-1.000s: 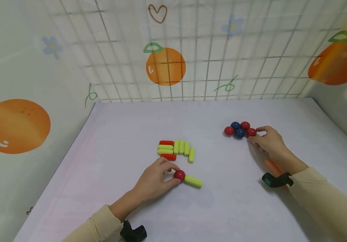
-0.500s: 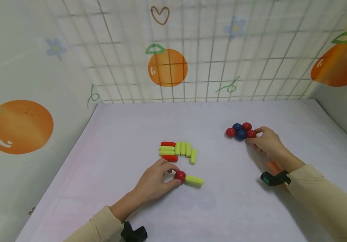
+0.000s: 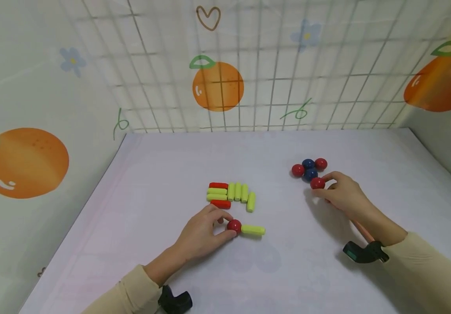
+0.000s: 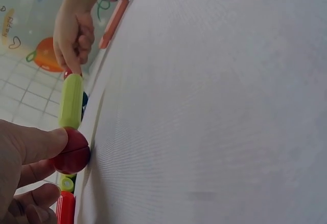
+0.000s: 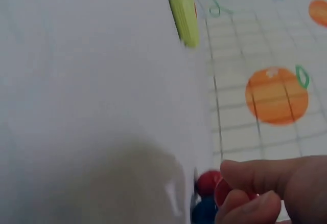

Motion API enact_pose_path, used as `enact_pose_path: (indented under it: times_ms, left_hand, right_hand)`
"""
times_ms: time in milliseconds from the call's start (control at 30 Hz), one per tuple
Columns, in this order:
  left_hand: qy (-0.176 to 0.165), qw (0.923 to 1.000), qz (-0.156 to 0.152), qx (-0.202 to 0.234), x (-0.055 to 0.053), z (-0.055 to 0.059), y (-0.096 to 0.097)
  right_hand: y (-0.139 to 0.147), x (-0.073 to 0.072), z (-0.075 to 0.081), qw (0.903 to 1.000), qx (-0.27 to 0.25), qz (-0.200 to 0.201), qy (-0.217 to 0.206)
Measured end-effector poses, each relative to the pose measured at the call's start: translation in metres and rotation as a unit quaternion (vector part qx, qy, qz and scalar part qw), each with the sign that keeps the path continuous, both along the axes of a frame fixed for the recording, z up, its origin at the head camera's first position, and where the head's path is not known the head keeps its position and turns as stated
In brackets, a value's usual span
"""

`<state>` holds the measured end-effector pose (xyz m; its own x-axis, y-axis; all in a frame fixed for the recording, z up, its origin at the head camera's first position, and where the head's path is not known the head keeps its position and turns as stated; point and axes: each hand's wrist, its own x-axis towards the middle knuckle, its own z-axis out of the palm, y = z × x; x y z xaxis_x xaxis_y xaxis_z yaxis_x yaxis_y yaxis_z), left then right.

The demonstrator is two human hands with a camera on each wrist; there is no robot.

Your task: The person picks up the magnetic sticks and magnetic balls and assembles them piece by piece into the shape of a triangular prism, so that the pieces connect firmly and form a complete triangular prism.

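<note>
My left hand (image 3: pixel 203 231) pinches a glossy red ball (image 3: pixel 234 226) between thumb and fingers at the front middle of the table. A yellow-green stick (image 3: pixel 253 230) extends rightward from that ball, its end against it. In the left wrist view, the thumb presses the same ball (image 4: pixel 71 151), which shows a seam. Farther right, my right hand (image 3: pixel 343 192) pinches another red ball (image 3: pixel 317 183) by thumb and index finger. That ball sits just in front of a small cluster with two blue balls (image 3: pixel 310 175) and two more red balls (image 3: pixel 297 170).
Several yellow-green sticks (image 3: pixel 237 192) and two red sticks (image 3: pixel 220 204) lie grouped beyond my left hand. Partly hidden under the right forearm is an orange stick (image 3: pixel 363 231). A printed curtain (image 3: pixel 256 87) over a wire grid stands along the table's back edge.
My right hand has drawn its red ball toward me and slightly left, out of the cluster's right end. The left hand stays put; the yellow-green stick has swung slightly, its far end going away from me.
</note>
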<state>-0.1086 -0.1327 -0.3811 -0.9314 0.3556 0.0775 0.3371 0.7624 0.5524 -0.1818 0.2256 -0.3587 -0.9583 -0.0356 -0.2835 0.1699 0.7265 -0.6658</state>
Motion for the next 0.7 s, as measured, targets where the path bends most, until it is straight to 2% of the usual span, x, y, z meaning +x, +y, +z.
enact_pose_path:
  times_ms: [233, 400, 567, 700]
  left_hand:
    - [-0.002, 1.0, 0.006, 0.001, 0.0, 0.001, 0.001]
    - [-0.003, 0.9999, 0.013, -0.003, -0.001, 0.002, 0.003]
    - [0.005, 0.9999, 0.016, -0.001, -0.001, 0.0, 0.002]
    - [0.014, 0.9998, 0.017, 0.002, -0.001, -0.002, 0.003]
  right_hand:
    - [-0.031, 0.026, -0.006, 0.9988, -0.002, 0.048, -0.012]
    - [-0.052, 0.041, -0.009, 0.9966, -0.036, 0.073, -0.011]
    - [-0.069, 0.051, -0.011, 0.9919, -0.073, 0.104, 0.001]
    - [-0.077, 0.054, -0.015, 0.9884, -0.077, 0.131, 0.008]
